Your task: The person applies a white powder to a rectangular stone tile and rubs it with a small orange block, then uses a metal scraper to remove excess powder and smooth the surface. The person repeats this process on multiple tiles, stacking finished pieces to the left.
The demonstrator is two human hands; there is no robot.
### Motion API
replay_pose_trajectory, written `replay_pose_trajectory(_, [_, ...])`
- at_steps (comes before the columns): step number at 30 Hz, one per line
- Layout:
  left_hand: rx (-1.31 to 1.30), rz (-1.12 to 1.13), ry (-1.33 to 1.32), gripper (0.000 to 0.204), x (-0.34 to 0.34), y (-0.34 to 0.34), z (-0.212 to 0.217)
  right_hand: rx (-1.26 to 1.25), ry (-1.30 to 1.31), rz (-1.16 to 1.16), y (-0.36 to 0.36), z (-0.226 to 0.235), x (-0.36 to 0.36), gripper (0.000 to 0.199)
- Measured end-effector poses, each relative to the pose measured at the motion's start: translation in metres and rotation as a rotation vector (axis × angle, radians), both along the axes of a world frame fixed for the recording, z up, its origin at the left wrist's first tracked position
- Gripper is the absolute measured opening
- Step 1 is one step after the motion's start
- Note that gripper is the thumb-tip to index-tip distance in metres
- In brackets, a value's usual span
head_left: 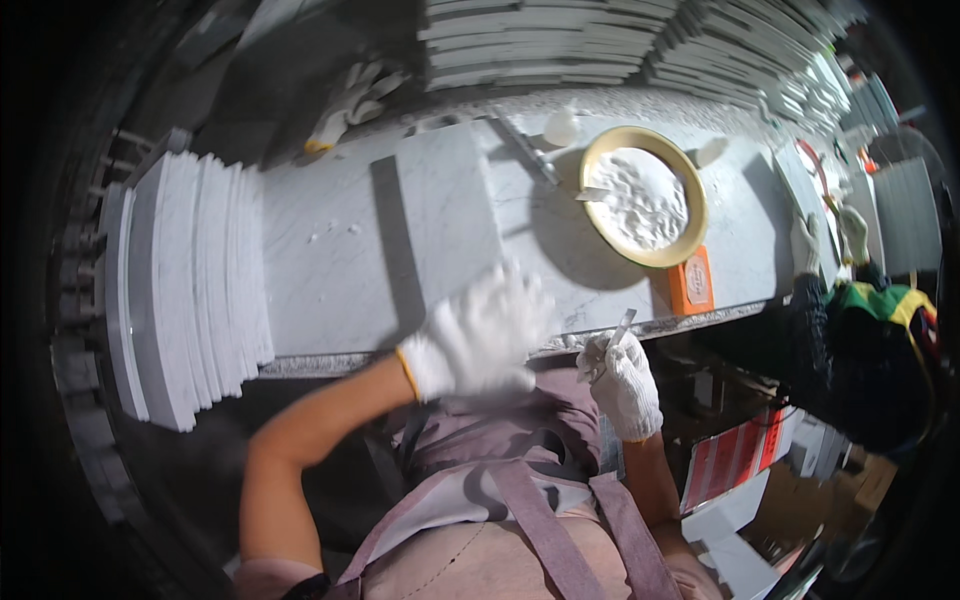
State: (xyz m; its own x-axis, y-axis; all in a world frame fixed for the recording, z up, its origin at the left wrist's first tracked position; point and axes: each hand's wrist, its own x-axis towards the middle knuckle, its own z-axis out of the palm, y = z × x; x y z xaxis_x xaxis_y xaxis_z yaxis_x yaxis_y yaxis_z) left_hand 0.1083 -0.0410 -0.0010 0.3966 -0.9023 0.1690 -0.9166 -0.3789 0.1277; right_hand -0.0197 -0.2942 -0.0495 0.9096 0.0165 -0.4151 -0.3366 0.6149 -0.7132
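Observation:
My left hand [480, 335], in a white knit glove with a yellow cuff, is over the near end of a pale marble-look tile [445, 200]. Motion blurs it, but its fingers look stretched out and nothing shows in them. In my right hand [625, 385], gloved alike, a small flat metal scraper blade [625, 325] points up, just off the table's front edge. A yellow bowl [700, 215] full of white paste or powder [645, 200] stands beyond that hand. Across the bowl's left rim lies another metal blade [592, 195].
An orange box [692, 282] sits at the bowl's near side. Stacked white tiles [195, 280] stand on the left; more tile stacks [540, 45] line the back. Loose gloves [350, 105] lie at the far left. A co-worker's gloved hand [805, 243] holds a panel at right.

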Motion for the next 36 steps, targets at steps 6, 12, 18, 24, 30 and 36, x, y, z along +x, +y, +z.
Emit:
replay_pose_trajectory(6, [-0.065, -0.043, 0.423, 0.038, -0.003, -0.027, 0.018, -0.001, 0.000, -0.156, -0.015, 0.018, 0.008, 0.025])
replay_pose_trajectory(12, [-0.468, 0.237, 0.150, 0.023, 0.011, -0.044, -0.004, -0.162, -0.147, -0.340, -0.035, 0.025, 0.015, 0.022])
replay_pose_trajectory(18, [-0.390, 0.620, 0.156, 0.055, 0.113, -0.047, -0.014, -0.293, -0.052, -0.371, -0.045, 0.032, 0.012, 0.025])
replay_pose_trajectory(24, [-0.221, 0.787, 0.139, 0.067, 0.186, -0.093, -0.014, -0.975, -0.157, -0.366, -0.060, 0.047, 0.042, 0.039])
replay_pose_trajectory(30, [-0.325, 0.787, 0.356, 0.049, 0.207, -0.112, -0.031, -1.205, -0.191, -0.215, -0.059, 0.055, 0.083, 0.030])
replay_pose_trajectory(36, [-0.905, 0.648, 0.612, 0.029, 0.194, -0.090, -0.029, -1.502, -0.263, -0.161, -0.058, 0.050, 0.107, 0.024])
